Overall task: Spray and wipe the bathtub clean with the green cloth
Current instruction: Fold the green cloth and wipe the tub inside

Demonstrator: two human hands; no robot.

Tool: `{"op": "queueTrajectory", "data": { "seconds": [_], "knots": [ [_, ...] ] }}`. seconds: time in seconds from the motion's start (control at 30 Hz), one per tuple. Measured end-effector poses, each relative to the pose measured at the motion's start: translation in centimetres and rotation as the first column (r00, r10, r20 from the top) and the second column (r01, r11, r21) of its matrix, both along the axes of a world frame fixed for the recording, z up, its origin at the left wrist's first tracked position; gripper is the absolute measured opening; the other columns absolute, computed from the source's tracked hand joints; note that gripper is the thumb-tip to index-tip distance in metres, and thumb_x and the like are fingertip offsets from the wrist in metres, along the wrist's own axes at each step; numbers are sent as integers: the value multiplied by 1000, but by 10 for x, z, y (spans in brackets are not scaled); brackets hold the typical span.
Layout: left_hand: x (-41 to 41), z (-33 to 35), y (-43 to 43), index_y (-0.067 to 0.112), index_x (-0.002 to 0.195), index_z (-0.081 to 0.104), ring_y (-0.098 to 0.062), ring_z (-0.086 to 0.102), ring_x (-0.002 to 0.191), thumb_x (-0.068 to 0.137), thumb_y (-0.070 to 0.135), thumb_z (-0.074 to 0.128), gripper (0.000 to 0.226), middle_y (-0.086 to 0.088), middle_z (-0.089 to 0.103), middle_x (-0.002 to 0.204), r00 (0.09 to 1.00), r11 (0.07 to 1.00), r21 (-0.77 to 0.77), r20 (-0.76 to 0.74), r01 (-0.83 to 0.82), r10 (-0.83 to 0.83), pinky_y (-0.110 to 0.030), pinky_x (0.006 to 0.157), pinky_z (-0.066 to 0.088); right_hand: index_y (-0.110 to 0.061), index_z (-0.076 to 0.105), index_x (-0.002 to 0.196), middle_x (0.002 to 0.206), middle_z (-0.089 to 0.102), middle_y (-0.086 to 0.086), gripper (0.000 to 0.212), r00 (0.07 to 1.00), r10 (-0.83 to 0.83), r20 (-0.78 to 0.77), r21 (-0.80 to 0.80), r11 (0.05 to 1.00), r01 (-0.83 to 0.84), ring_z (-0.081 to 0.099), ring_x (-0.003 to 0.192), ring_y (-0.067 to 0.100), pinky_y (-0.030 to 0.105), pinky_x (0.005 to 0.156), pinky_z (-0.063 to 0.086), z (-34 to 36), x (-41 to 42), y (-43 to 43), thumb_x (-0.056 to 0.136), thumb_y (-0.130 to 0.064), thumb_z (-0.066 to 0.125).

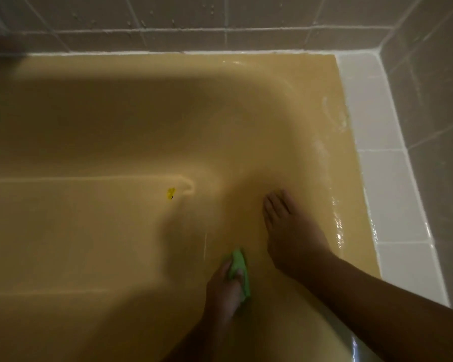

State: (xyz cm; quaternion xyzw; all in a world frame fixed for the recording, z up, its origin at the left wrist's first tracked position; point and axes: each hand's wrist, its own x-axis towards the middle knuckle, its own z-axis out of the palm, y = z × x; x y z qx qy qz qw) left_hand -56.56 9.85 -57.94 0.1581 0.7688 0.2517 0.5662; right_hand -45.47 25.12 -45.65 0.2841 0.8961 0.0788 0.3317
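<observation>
Tan bathtub [89, 126], green cloth [239, 270], yellow scrap [170, 193]

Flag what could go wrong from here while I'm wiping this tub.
The right hand presses flat on the bathtub beside a wet sheen; it may slip. The left hand holds the green cloth bunched, so the white residue near the end rim could be missed.

The yellow bathtub [115, 121] looks smooth, glossy and wet; the green cloth [239, 270] soft; the wall tiles [429, 105] glazed.

no readable text, yellow patch [170, 193] mark illegible
</observation>
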Motion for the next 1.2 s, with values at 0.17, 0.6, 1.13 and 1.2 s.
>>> {"op": "queueTrajectory", "data": {
  "seconds": [0.17, 0.6, 1.13, 1.2],
  "knots": [
    [25, 69, 37, 29, 148, 57, -12, 59, 125, 102, 26, 65, 46, 17, 55, 135, 999, 985, 165, -20, 44, -42, -27, 105, 47, 12, 24, 156, 163, 24, 33, 77, 982, -88, -165, -75, 994, 77, 18, 155, 45, 59, 126, -5, 43, 34, -19, 101, -41, 23],
    [18, 101, 144, 23, 150, 54, -6, 51, 134, 101, 24, 65, 50, 11, 55, 146, 990, 889, 437, -105, 134, -98, -27, 115, 41, 2, 31, 158, 167, 28, 20, 77, 784, -270, -559, -105, 961, 257, 17, 159, 32, 50, 129, 15, 39, 66, -29, 93, -35, 47],
    [-50, 167, 7, 1, 136, 56, -33, 71, 96, 90, 20, 68, 51, -20, 70, 114, 667, 988, 151, 735, 18, -125, -39, 81, 59, -21, 41, 156, 131, 60, -16, 49, 287, -735, -614, -630, 676, 382, 53, 130, 5, 37, 128, 15, 65, 44, -120, 110, -36, 38],
    [-65, 185, 11, 2, 133, 56, -32, 72, 95, 93, 23, 73, 49, -18, 71, 113, 721, 985, 161, 676, 55, -151, -39, 76, 60, -37, 36, 156, 121, 56, -20, 49, -15, -885, -464, -821, 424, 382, 56, 116, 0, 24, 111, 40, 83, 28, -129, 109, -32, 49]
  ]
}}
